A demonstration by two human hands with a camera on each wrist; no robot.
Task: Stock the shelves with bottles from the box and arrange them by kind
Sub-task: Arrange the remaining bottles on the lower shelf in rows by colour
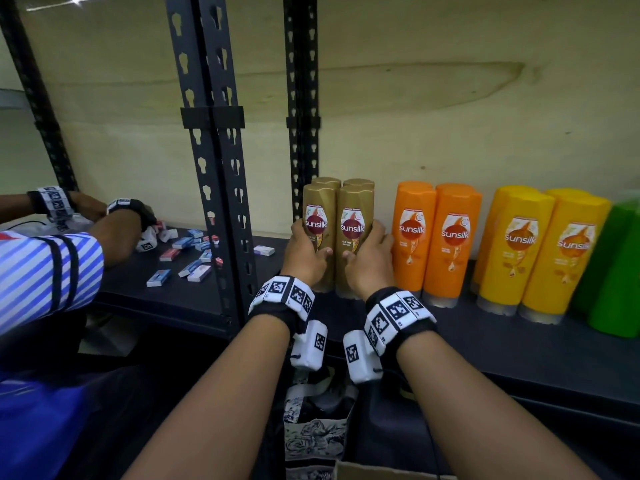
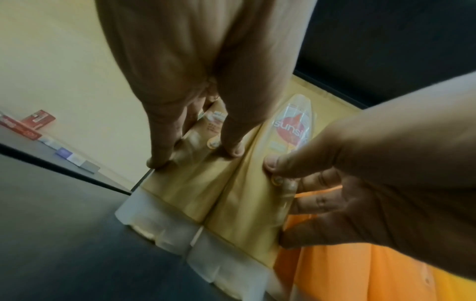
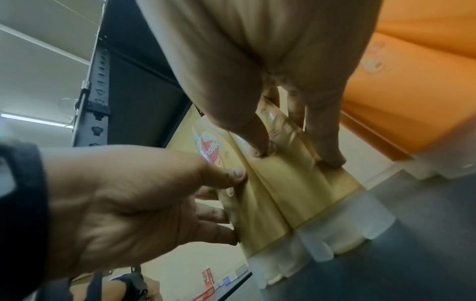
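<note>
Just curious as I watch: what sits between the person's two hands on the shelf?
Gold Sunsilk bottles standing cap-down, pressed between the left hand and right hand. The head view shows it best.

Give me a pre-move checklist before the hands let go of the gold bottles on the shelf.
1. Left hand grips the left front gold bottle: ok.
2. Right hand grips the right front gold bottle: ok.
3. Both front gold bottles upright, caps down on the shelf: ok.
4. Gold group apart from the orange bottles: ok, a gap shows.
5. Rear gold bottles standing square: cannot tell, mostly hidden.
6. Kinds kept in separate groups, gold, orange, yellow bottles, green bottle: ok.
</note>
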